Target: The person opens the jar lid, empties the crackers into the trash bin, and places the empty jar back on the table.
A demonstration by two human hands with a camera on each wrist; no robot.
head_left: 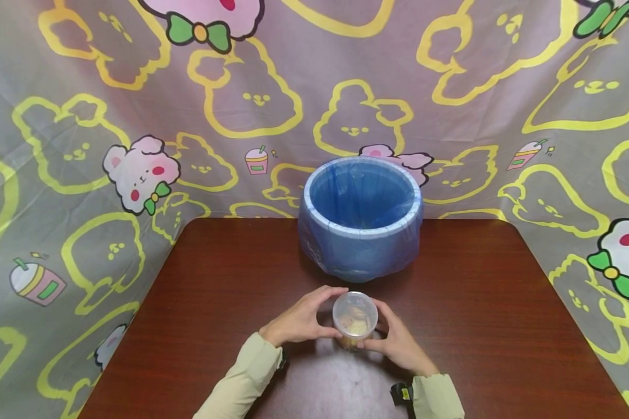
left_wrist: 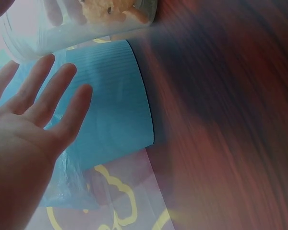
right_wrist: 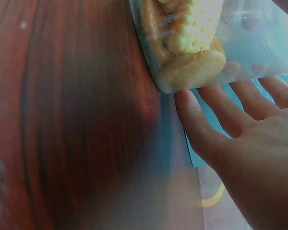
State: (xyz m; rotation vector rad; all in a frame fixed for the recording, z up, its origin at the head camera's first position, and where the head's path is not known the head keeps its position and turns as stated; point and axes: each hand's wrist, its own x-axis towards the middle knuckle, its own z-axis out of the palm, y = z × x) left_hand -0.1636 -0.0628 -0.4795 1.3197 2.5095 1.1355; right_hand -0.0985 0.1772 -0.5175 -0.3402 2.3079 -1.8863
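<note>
A clear plastic jar (head_left: 354, 317) with biscuits in its lower part stands between both hands, its round top facing up. From the left, my left hand (head_left: 300, 317) holds it near the rim, thumb in front and fingers behind. On the other side my right hand (head_left: 399, 343) grips it, thumb at the front and fingers spread along the wall. The left wrist view has the fingertips (left_wrist: 48, 62) right by the jar's upper wall. A dimpled pale cracker (right_wrist: 197, 26) and rounder brown biscuits (right_wrist: 194, 69) show through the jar in the right wrist view.
Just beyond the jar stands a blue bin (head_left: 361, 253) lined with a thin blue plastic bag. Everything is on a dark reddish-brown wooden table (head_left: 230, 273). A cartoon-printed cloth (head_left: 272, 110) hangs behind and along both sides.
</note>
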